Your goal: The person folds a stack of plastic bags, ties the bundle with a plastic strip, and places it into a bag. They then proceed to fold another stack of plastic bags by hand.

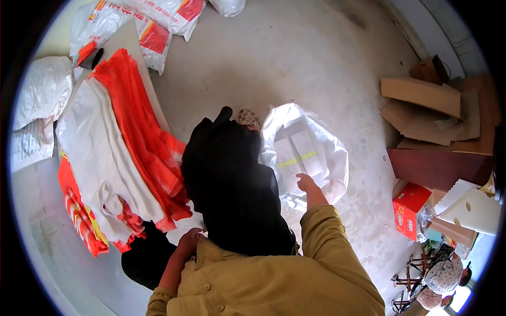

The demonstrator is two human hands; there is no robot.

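Observation:
My right hand (306, 183) reaches over the near rim of a large white plastic sack (337, 158) on the floor. One finger points out and nothing shows in the hand. Inside the sack lie flat, whitish stacked packs (303, 138) with a yellow-green band (297, 159) across them. My left hand (190, 240) is low beside the hem of my tan jacket (263, 284), its fingers curled; whatever they may hold is hidden. To its left, red plastic bags (134, 105) and white plastic bags (105, 142) are draped in long layers over a table.
Filled printed sacks (153, 39) stand at the back left. Opened cardboard boxes (427, 108) lie on a dark red cabinet (437, 168) at right, with a red box (411, 210) below. Another person (443, 276) is at the lower right. My black-clothed legs (232, 184) are beside the sack.

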